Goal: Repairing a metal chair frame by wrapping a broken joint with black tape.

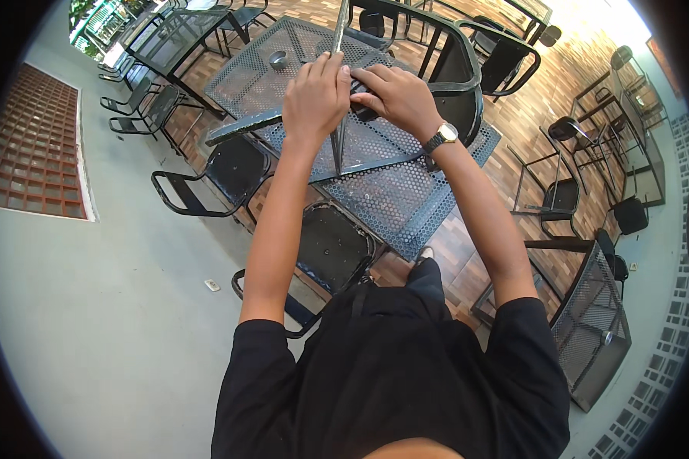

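A black metal chair (469, 73) lies tipped over on a perforated metal table (394, 210), its legs and bars reaching left across the top. My left hand (314, 99) is closed over a bar of this chair, fingers on the far side. Beside it, almost touching, my right hand (400, 98) is closed at the same junction of bars. Under its fingers and thumb shows a small dark thing (365, 113); I cannot make out its kind. A watch (442, 136) sits on my right wrist.
Black chairs (333, 249) stand against the table's near left side. A small round metal dish (278, 59) sits on its far part. Another table (593, 336) is at the right, with more chairs (563, 195) beyond. A pale wall (145, 306) runs along the left.
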`<action>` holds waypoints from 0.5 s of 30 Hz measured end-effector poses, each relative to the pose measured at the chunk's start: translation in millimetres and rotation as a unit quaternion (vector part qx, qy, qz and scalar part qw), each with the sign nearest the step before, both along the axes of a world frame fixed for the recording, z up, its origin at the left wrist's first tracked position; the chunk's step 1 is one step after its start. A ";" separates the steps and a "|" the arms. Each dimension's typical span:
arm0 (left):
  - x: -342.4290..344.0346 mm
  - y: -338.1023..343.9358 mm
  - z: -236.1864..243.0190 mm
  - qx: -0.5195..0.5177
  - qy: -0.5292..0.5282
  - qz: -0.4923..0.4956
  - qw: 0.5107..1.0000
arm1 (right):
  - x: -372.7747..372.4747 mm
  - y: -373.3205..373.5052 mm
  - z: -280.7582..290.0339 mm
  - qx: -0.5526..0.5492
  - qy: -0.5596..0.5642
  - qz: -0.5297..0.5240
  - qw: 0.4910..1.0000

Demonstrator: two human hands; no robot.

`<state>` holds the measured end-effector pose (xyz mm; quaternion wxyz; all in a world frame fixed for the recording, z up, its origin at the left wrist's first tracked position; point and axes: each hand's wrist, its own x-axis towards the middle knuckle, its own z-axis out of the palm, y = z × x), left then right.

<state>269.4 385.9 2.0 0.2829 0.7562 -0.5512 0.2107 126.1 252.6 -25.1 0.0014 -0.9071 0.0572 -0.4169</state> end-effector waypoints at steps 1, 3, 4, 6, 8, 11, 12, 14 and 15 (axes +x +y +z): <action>-1.7 1.1 1.9 -0.009 0.005 -0.005 1.000 | -2.6 -2.2 1.0 0.003 0.001 0.001 1.000; -4.2 4.3 6.0 -0.008 0.029 0.005 1.000 | -10.1 -8.1 1.9 -0.025 0.017 0.013 0.999; -4.0 5.7 7.8 -0.003 0.035 0.013 0.999 | -13.7 -10.9 2.5 -0.023 0.046 0.006 0.999; -4.1 3.3 4.5 -0.010 0.013 0.038 0.999 | -22.2 -19.1 3.4 -0.019 0.045 0.013 0.999; -11.1 0.6 8.6 0.007 0.025 0.068 0.997 | -33.1 -28.9 0.3 -0.009 0.031 0.013 0.999; -5.5 -3.1 5.6 -0.005 -0.017 0.088 0.996 | -45.4 -51.1 -2.0 0.021 0.040 0.007 0.999; -3.0 -3.1 2.8 -0.001 -0.031 0.086 0.996 | -51.9 -56.8 -5.1 0.043 0.049 -0.001 0.998; 0.8 -2.1 0.2 -0.009 -0.070 0.101 0.992 | -55.6 -65.0 -5.0 0.085 0.053 -0.002 0.995; -0.2 -4.4 -4.2 -0.008 -0.072 0.106 0.992 | -56.1 -67.5 -4.9 0.086 0.051 0.003 0.995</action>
